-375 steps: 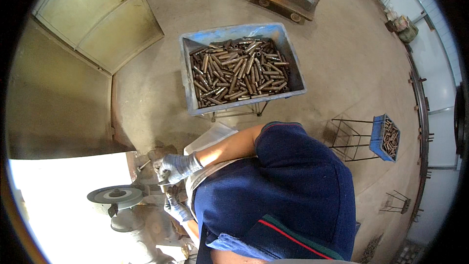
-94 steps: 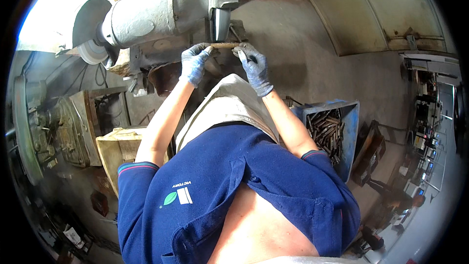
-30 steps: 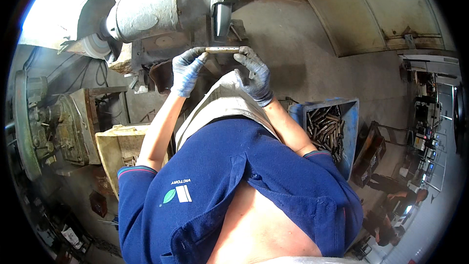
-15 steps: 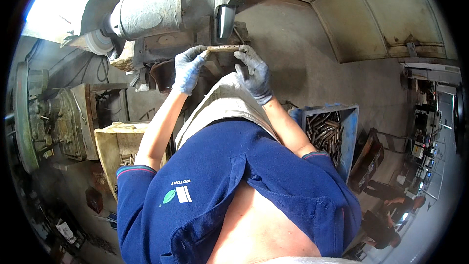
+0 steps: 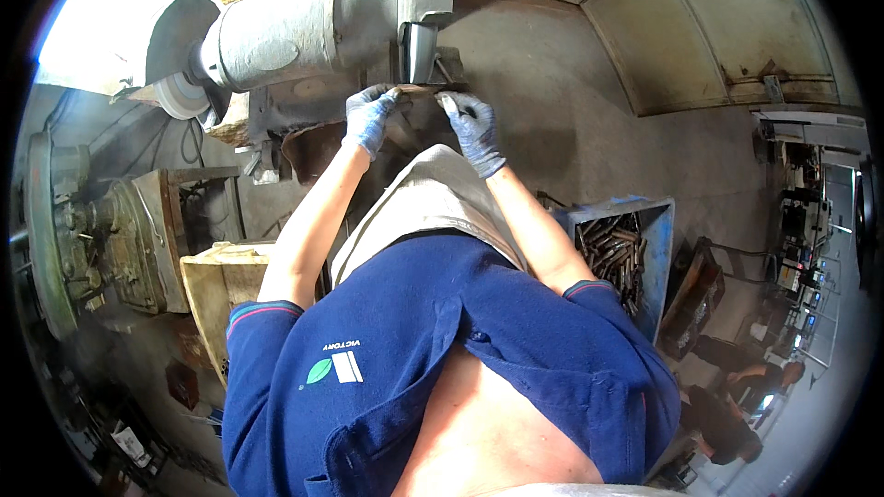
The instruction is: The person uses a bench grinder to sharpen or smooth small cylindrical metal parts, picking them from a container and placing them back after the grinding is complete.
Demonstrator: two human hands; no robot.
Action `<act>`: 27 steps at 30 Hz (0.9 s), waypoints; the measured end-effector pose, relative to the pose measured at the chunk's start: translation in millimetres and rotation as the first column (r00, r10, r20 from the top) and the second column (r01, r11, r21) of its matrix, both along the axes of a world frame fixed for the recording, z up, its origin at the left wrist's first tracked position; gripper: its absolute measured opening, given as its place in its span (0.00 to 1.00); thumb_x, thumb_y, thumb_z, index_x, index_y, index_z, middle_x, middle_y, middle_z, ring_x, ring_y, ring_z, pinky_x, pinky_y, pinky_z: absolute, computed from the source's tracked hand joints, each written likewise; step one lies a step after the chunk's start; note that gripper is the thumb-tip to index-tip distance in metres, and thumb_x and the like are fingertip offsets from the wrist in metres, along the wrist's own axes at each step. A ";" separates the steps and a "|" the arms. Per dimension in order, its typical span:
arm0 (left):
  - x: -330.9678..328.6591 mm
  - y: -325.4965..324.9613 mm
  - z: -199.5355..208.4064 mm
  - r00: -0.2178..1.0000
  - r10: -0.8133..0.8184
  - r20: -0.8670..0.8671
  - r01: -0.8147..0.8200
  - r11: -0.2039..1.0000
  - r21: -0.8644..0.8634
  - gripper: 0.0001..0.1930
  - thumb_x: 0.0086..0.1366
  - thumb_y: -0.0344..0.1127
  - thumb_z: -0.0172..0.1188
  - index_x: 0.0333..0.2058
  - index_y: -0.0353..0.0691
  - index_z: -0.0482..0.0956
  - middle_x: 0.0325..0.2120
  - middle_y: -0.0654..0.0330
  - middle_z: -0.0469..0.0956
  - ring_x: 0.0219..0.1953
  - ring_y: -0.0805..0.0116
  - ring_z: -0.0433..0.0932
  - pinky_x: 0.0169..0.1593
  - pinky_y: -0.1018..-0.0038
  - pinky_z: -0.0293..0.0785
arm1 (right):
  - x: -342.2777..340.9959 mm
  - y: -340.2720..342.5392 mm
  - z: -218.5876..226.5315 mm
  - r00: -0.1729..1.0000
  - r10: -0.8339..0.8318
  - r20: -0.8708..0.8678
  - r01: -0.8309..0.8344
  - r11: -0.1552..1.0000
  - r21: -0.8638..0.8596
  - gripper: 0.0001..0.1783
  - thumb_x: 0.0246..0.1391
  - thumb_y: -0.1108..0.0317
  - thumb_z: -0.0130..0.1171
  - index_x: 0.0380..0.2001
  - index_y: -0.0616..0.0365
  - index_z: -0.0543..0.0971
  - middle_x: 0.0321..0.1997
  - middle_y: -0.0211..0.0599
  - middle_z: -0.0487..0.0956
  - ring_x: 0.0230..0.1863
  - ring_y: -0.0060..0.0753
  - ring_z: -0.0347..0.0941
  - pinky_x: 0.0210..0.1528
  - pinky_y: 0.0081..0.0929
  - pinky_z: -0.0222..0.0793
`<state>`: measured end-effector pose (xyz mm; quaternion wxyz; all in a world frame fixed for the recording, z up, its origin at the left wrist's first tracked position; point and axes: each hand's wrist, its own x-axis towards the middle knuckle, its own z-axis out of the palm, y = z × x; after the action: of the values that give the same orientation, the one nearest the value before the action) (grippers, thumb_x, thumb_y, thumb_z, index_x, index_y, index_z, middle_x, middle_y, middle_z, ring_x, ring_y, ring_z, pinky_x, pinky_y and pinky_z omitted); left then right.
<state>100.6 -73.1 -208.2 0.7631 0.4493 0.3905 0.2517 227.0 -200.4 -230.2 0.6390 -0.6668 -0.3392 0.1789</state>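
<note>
Between my two gloved hands lies a short, slim metal rod [image 5: 420, 88], held level just below the right-hand wheel [image 5: 422, 48] of a grey grinding machine [image 5: 276, 41]. My left hand [image 5: 370, 121], in a bluish-grey work glove, pinches the rod's left end. My right hand [image 5: 474, 133], gloved alike, has its thumb and fingertips closed on the right end. The rod is close to the wheel's lower edge; whether it touches cannot be made out. A pale apron [image 5: 428, 189] hangs below my hands.
At my right stands a blue crate [image 5: 656, 271] of metal rods [image 5: 615, 253]. A yellowish bin [image 5: 207, 290] is at my left, beside a green machine [image 5: 115, 239]. The grinder's white left wheel [image 5: 181, 97] is exposed. People [image 5: 723, 423] are at lower right, and metal panels [image 5: 700, 32] at upper right.
Both hands have brought the rod slightly forward, nearer the grinder's right wheel. My right hand's fingers, more spread before, have closed in on the rod's end.
</note>
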 end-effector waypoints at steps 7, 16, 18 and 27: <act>-20.5 29.6 -20.2 0.979 -0.015 -0.201 0.059 0.974 0.217 0.08 0.62 0.30 0.56 0.37 0.33 0.78 0.28 0.61 0.78 0.28 0.74 0.76 0.33 0.78 0.73 | -22.4 19.8 7.8 0.984 0.016 -0.176 -0.019 1.000 -0.011 0.11 0.50 0.63 0.63 0.31 0.60 0.82 0.30 0.33 0.82 0.33 0.19 0.74 0.38 0.21 0.70; -39.7 -5.6 11.6 0.964 -0.255 -0.078 0.263 0.955 0.138 0.07 0.60 0.29 0.57 0.35 0.32 0.78 0.23 0.67 0.75 0.22 0.83 0.67 0.25 0.84 0.63 | -25.1 -40.6 33.4 0.973 -0.025 0.229 0.022 1.000 0.013 0.06 0.48 0.70 0.63 0.28 0.61 0.79 0.27 0.36 0.78 0.34 0.26 0.74 0.42 0.25 0.70; -36.6 -21.3 14.1 0.913 -0.408 -0.010 0.406 0.906 0.117 0.06 0.59 0.30 0.59 0.33 0.33 0.78 0.23 0.67 0.75 0.22 0.83 0.67 0.25 0.84 0.63 | -29.1 -77.4 59.6 0.985 -0.099 0.141 0.086 0.992 0.093 0.06 0.50 0.71 0.61 0.27 0.61 0.77 0.22 0.29 0.69 0.27 0.20 0.65 0.34 0.21 0.65; -34.7 -36.1 -80.5 0.719 -0.675 -0.168 0.695 0.703 0.149 0.03 0.54 0.23 0.61 0.29 0.32 0.79 0.25 0.65 0.77 0.25 0.78 0.70 0.33 0.78 0.70 | -49.5 -252.9 128.7 0.796 -0.568 -0.209 0.553 0.823 -0.127 0.13 0.52 0.58 0.60 0.25 0.57 0.77 0.28 0.27 0.75 0.33 0.24 0.68 0.38 0.24 0.68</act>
<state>66.0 -109.3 -288.7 0.7316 0.6490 0.2059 -0.0347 177.5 -453.3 -101.4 0.6790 -0.7295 -0.0423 0.0703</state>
